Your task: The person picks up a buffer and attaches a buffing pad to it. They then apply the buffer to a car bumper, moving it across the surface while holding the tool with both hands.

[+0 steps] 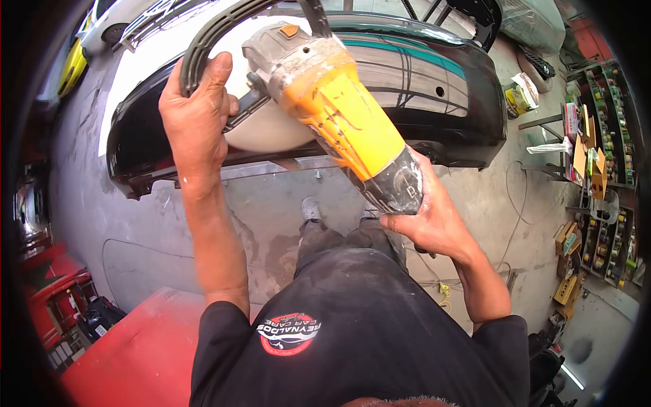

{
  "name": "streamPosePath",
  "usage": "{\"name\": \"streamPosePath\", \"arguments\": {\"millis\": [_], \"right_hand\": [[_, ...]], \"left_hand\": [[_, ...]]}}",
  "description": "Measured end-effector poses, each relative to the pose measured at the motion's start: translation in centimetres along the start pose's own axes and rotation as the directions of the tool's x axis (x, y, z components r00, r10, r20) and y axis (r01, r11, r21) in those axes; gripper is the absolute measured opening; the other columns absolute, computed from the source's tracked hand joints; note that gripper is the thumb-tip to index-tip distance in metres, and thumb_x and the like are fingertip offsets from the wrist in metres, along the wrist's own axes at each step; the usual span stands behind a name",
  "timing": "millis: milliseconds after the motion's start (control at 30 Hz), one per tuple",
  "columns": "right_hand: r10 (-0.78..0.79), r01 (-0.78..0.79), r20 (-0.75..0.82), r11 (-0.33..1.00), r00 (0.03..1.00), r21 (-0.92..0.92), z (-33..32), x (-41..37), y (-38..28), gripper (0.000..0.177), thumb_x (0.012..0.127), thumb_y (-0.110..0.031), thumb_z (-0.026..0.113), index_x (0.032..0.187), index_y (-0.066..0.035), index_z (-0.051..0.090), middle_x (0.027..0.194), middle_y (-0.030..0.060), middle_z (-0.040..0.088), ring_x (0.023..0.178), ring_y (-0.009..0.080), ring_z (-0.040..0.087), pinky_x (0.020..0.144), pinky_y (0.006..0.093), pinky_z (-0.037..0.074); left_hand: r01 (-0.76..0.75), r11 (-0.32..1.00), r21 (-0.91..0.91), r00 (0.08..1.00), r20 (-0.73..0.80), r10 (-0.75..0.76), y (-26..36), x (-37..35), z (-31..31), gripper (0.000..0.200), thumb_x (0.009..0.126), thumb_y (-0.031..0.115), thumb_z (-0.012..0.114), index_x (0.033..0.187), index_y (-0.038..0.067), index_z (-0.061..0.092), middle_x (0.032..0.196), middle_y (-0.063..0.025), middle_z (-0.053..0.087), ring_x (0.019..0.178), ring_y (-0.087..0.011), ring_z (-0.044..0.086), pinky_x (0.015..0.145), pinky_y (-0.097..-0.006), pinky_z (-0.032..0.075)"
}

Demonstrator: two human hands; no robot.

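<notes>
A yellow and grey power polisher [359, 125] is held up in front of me, its body slanting down to the right. My left hand [196, 119] is wrapped around the black loop handle [213, 30] at its head. At the other end, my right hand [437, 220] grips the dark rear of the body, with the palm underneath. Below the head shows a round white pad [274, 132], partly hidden by the tool. Behind it lies a glossy black car bumper [444, 129], which the pad overlaps in this view.
A red surface [146, 346] is at lower left. Shelves with many small containers [614, 122] line the right side, near a stand with boxes [580, 146]. Thin cords run across the concrete floor [152, 217]. Parked cars [112, 24] appear at upper left.
</notes>
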State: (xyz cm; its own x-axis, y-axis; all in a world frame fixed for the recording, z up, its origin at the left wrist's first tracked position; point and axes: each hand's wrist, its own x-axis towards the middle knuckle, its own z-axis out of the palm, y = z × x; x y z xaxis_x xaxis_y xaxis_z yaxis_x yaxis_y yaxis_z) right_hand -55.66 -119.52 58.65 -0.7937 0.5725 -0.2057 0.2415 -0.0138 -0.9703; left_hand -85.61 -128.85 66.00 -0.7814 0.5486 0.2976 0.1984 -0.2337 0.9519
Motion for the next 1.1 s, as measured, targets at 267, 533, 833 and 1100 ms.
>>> {"name": "streamPosePath", "arguments": {"millis": [267,533,833,1100], "right_hand": [[0.043,-0.015,-0.186,0.989,0.982,0.150,-7.2,-4.3,1.7,0.090,0.067,0.002,0.083,0.146,-0.003,0.042,0.126,0.0050,0.060,0.116,0.0145,0.057,0.103,0.0318,0.045],[0.261,-0.254,-0.302,0.965,0.917,0.062,-16.2,-8.2,3.2,0.074,0.068,0.000,0.079,0.135,-0.005,0.049,0.101,0.0021,0.063,0.078,0.0115,0.061,0.067,0.0285,0.052],[0.299,-0.295,-0.404,0.953,0.864,0.074,-21.8,-11.2,6.7,0.061,0.068,0.000,0.072,0.125,-0.006,0.048,0.086,0.0024,0.057,0.061,0.0119,0.057,0.053,0.0281,0.050],[0.306,-0.328,-0.427,0.944,0.851,0.024,-22.6,-12.7,6.1,0.065,0.069,0.000,0.071,0.130,-0.003,0.049,0.087,0.0038,0.058,0.061,0.0130,0.058,0.052,0.0282,0.051]], "left_hand": [[0.040,0.997,-0.064,0.987,0.160,-0.029,-2.5,-0.9,11.7,0.019,0.092,0.015,0.081,0.097,0.001,0.069,0.073,0.0033,0.059,0.054,-0.0026,0.046,0.044,-0.0214,0.039],[-0.076,0.996,0.037,0.961,0.268,0.063,-6.3,-1.8,24.4,0.025,0.087,0.019,0.082,0.097,-0.001,0.072,0.076,-0.0085,0.071,0.069,-0.0114,0.062,0.065,-0.0314,0.052],[-0.069,0.997,0.015,0.958,0.281,0.062,-8.4,-5.0,34.0,0.025,0.081,0.020,0.083,0.090,0.000,0.070,0.073,-0.0158,0.070,0.066,-0.0233,0.069,0.064,-0.0352,0.054],[0.103,0.994,-0.039,0.930,0.357,-0.082,-8.4,-6.4,34.5,0.024,0.083,0.016,0.080,0.091,-0.003,0.068,0.086,-0.0225,0.073,0.083,-0.0349,0.074,0.073,-0.0394,0.056]]}}
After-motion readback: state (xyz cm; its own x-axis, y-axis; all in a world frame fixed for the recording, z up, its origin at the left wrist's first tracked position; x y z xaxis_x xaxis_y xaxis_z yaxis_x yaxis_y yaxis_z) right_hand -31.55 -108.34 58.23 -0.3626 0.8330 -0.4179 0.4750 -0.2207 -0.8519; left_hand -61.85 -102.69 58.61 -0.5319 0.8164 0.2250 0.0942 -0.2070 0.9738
